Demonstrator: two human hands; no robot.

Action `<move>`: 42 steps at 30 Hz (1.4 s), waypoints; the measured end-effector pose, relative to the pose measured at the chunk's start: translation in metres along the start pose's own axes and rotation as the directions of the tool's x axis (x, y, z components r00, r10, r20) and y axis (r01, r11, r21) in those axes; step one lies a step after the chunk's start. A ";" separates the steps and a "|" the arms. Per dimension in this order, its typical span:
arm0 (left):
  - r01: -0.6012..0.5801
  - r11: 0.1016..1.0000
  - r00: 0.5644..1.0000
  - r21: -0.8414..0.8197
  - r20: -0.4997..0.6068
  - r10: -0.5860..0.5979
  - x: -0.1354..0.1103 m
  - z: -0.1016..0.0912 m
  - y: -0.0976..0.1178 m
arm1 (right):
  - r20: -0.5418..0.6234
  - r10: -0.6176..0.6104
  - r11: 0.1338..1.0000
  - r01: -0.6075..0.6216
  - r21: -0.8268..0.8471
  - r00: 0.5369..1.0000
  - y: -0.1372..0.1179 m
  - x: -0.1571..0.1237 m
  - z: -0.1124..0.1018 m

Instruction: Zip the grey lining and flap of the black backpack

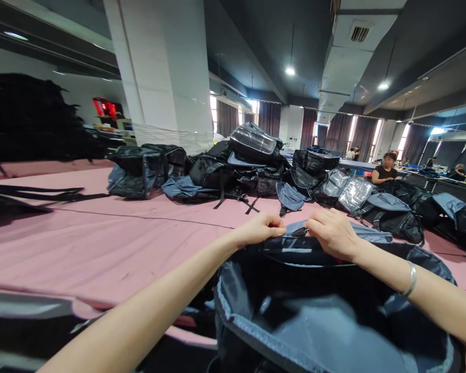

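A large black bag (233, 321) with a grey-blue lining gapes open in front of me, its inside facing up. At its far edge my left hand (262, 229) is closed, thumb and fingers pinching the grey-blue fabric edge (291, 226). Just to the right, my right hand (331, 233) is closed round a small black pointed tool (300, 232), which looks like thread snips. Its tip points left, toward my left fingers, close to the fabric. The handle is mostly hidden in my palm. A bracelet circles my right wrist.
Several black and grey bags (137, 173) are heaped along the far side of the pink-covered table (112, 248). Black straps (42, 191) lie at the left. A white pillar (163, 77) rises behind. A co-worker (386, 168) sits at the far right.
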State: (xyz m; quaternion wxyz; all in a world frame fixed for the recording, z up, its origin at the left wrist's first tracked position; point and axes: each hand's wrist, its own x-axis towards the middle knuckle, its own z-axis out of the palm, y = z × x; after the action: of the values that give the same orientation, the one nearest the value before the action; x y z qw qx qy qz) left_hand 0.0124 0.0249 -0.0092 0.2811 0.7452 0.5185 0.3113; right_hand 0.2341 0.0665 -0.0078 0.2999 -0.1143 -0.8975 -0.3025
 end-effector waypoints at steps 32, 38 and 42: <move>-0.059 0.997 0.998 0.058 0.013 0.059 -0.002 0.000 -0.002 | 0.134 -0.015 0.996 0.003 0.094 0.991 -0.002 0.014 0.001; -0.048 0.997 0.999 0.061 0.017 0.047 -0.003 0.000 0.002 | 0.079 0.066 0.978 -0.080 0.193 0.995 0.002 0.013 -0.006; -0.072 0.988 0.997 0.133 -0.019 0.075 -0.004 0.001 0.004 | 0.085 0.337 0.858 -0.343 0.383 0.938 0.018 0.001 -0.029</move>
State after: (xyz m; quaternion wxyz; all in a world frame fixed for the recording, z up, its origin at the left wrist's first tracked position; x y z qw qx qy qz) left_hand 0.0147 0.0193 -0.0076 0.2130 0.7770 0.5134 0.2953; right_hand 0.2544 0.0627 0.0199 0.3583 -0.2109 -0.9076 -0.0583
